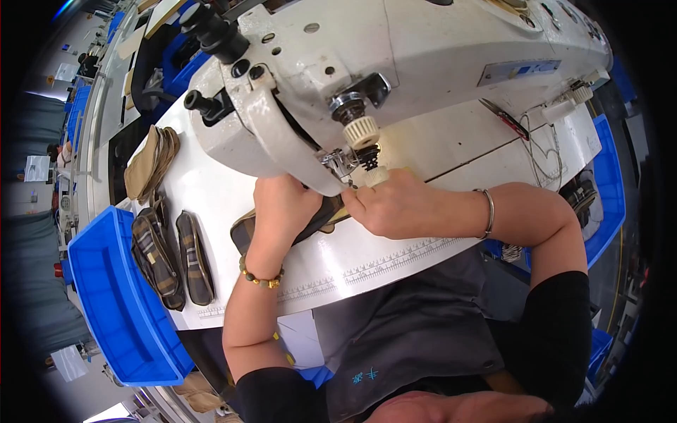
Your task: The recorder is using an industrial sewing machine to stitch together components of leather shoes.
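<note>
A dark plaid fabric piece [243, 230] with a tan edge lies on the white bed of a sewing machine [282, 127], partly under its head. My left hand [283, 210] is closed on this piece, left of the needle area, its fingertips partly hidden by the machine head. From the right, my right hand [398, 204] pinches the piece's edge close beside the presser foot [342, 163]. The stitching point itself is mostly hidden by the machine and my fingers.
Folded plaid pieces [194, 257] and a tan stack [151, 162] lie at the table's left. A blue bin [116, 296] stands beside them; another blue bin [612, 180] holds fabric at the right. Red-handled snips [509, 120] rest behind my right arm. A ruler strip [395, 257] follows the front edge.
</note>
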Tool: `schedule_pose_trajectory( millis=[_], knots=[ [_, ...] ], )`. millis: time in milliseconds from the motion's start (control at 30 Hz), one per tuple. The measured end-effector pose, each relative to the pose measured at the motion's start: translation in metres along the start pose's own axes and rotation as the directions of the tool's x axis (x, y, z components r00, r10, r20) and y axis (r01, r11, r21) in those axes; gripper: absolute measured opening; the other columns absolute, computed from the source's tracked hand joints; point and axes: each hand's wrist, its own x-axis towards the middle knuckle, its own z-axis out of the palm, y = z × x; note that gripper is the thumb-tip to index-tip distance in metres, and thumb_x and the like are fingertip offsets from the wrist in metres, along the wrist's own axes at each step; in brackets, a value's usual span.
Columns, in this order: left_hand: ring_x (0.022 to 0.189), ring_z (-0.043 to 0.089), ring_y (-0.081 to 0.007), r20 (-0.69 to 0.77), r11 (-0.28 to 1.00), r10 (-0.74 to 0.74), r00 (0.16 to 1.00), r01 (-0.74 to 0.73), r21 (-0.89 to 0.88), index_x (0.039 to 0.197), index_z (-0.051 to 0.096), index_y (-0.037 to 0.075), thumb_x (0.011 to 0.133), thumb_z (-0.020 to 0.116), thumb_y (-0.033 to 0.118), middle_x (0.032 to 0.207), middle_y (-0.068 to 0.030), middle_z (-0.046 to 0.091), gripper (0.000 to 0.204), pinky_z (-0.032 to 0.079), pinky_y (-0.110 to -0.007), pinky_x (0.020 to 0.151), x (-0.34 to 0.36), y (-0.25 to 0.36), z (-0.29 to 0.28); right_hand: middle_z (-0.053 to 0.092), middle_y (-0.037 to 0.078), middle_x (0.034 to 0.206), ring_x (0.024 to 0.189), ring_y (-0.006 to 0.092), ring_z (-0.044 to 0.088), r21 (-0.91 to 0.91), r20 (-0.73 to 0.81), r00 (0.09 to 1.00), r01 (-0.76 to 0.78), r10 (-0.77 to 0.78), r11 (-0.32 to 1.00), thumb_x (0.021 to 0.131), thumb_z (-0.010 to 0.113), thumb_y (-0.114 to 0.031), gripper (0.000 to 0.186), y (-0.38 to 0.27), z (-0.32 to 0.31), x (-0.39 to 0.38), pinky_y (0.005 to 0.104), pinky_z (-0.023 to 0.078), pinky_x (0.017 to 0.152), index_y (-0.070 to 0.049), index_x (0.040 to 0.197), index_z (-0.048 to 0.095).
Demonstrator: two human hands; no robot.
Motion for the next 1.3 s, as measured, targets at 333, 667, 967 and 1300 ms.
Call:
schedule_pose_trajectory(
  millis=[333, 667, 967, 1300],
  knots=[
    [0.08, 0.07, -0.0329, 0.146, 0.981, -0.002, 0.989, -0.026, 0.191, 0.109, 0.068, 0.003, 0.088, 0.071, 0.027, 0.09, -0.0173, 0.073, 0.032, 0.054, -0.039, 0.071, 0.015, 0.003, -0.003, 0.056, 0.005, 0.054, 0.047, 0.0179, 0.059, -0.062, 0.059, 0.997, -0.044, 0.047, 0.997, 0.069, 0.064, -0.01, 0.011, 0.004, 0.0, 0.001, 0.0329, 0.043, 0.041, -0.002, 0.074, 0.06],
    [0.086, 0.065, -0.0339, 0.013, 0.957, 0.288, 0.957, -0.288, 0.038, 0.092, 0.071, 0.001, 0.08, 0.07, 0.012, 0.088, -0.0166, 0.069, 0.016, 0.052, -0.043, 0.078, 0.04, -0.044, 0.021, 0.06, 0.009, 0.057, 0.054, 0.0252, 0.065, -0.002, 0.079, 0.984, -0.16, 0.16, 0.987, 0.07, 0.067, -0.01, 0.006, 0.013, -0.002, 0.009, 0.0372, 0.049, 0.047, -0.007, 0.067, 0.063],
    [0.09, 0.065, -0.036, 0.101, 0.968, 0.203, 0.974, -0.215, 0.127, 0.097, 0.069, 0.0, 0.079, 0.07, 0.011, 0.095, -0.0184, 0.069, 0.021, 0.051, -0.044, 0.08, 0.041, -0.044, 0.023, 0.06, 0.01, 0.059, 0.055, 0.0261, 0.065, 0.009, 0.025, 0.984, -0.176, 0.176, 0.984, 0.071, 0.067, -0.009, 0.007, 0.014, -0.004, 0.008, 0.0382, 0.05, 0.048, -0.005, 0.068, 0.062],
    [0.083, 0.065, -0.0342, 0.023, 0.931, 0.27, 0.962, -0.267, 0.25, 0.092, 0.069, 0.002, 0.082, 0.07, 0.015, 0.087, -0.0155, 0.069, 0.016, 0.051, -0.042, 0.072, 0.031, -0.042, 0.01, 0.059, 0.01, 0.059, 0.056, 0.0255, 0.065, 0.012, 0.055, 0.989, -0.138, 0.137, 0.99, 0.067, 0.068, -0.005, 0.005, 0.018, 0.001, 0.007, 0.0377, 0.05, 0.048, -0.005, 0.068, 0.062]
  ],
)
